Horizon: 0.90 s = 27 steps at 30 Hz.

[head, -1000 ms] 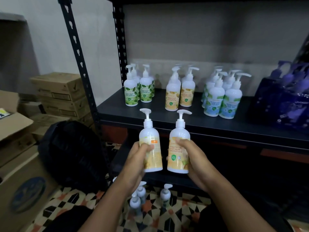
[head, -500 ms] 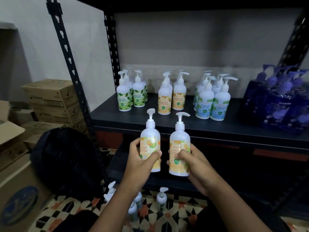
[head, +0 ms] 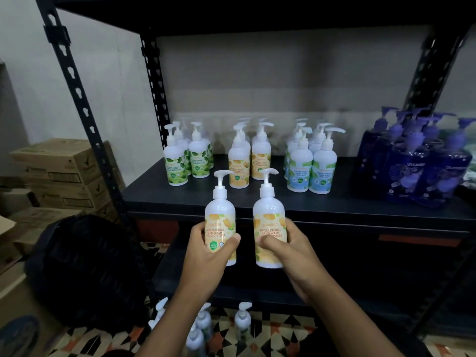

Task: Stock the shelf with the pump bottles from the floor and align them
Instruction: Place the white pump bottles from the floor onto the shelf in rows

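Holding 2 pump bottles upright at the centre of the frame, side by side and slightly apart, in front of the dark shelf (head: 257, 199), with the pump heads reaching just above its front edge.

Gripping the left bottle (head: 220, 217) with the left hand (head: 208, 256), curling the fingers round its back and laying the thumb across the lower part of the label. Gripping the right bottle (head: 269, 220) with the right hand (head: 291, 251), crossing the thumb over the front of the label and wrapping the fingers round the right side. Showing orange-yellow labels on both, facing the camera, with both spouts pointing toward the right of the frame.

Seeing 4 groups standing in a row across the middle of the frame, on the shelf: green bottles (head: 176, 163) at left, yellow bottles (head: 239, 163) just behind the held pair, blue bottles (head: 322, 166) right of centre, purple bottles (head: 417, 166) at far right.

Spotting several floor bottles (head: 242, 320) at bottom centre, between the forearms, standing on the patterned floor (head: 273, 328); blurring too much for a count.

Noting stacked boxes (head: 61, 171) at the left edge and a black bag (head: 87, 266) at lower left, just beside the rack's front post (head: 77, 94).
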Each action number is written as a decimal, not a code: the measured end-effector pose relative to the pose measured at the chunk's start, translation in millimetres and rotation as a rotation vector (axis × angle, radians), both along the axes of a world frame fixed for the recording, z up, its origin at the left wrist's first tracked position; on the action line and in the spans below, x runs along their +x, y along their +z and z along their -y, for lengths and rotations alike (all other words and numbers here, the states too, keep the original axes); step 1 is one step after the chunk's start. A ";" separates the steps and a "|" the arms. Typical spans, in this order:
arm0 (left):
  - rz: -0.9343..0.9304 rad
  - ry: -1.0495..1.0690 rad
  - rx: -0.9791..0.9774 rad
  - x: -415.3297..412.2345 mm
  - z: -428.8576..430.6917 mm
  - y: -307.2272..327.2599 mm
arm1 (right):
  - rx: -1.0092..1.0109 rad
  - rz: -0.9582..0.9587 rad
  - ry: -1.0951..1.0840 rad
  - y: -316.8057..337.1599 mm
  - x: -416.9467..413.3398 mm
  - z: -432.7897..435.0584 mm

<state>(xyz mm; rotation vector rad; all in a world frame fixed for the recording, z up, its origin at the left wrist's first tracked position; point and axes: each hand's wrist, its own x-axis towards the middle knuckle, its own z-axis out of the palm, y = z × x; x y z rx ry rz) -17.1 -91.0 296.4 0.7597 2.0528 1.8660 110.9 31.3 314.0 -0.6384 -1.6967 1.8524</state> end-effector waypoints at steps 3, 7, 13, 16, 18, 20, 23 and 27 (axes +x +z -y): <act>-0.004 0.009 0.034 -12.4 -17.7 7.9 | 0.097 0.008 -0.084 11.9 -15.1 -13.1; -0.064 0.011 0.059 -30.8 -43.2 32.1 | 0.224 0.023 -0.211 31.3 -46.5 -42.8; -0.115 -0.044 0.099 -63.6 -78.5 46.8 | 0.355 0.052 -0.241 42.3 -89.0 -93.7; -0.142 -0.042 0.120 -71.4 -88.8 43.3 | 0.445 0.088 -0.244 35.6 -102.3 -109.5; -0.153 -0.039 0.124 -75.6 -92.7 38.7 | 0.492 0.117 -0.245 31.3 -108.7 -114.2; -0.156 -0.040 0.118 -77.1 -94.5 36.5 | 0.515 0.149 -0.252 27.8 -112.3 -116.0; -0.148 -0.038 0.116 -77.4 -96.3 34.4 | 0.532 0.161 -0.256 23.9 -112.8 -118.6; -0.147 -0.038 0.114 -75.3 -96.5 30.7 | 0.552 0.166 -0.268 18.9 -108.9 -120.2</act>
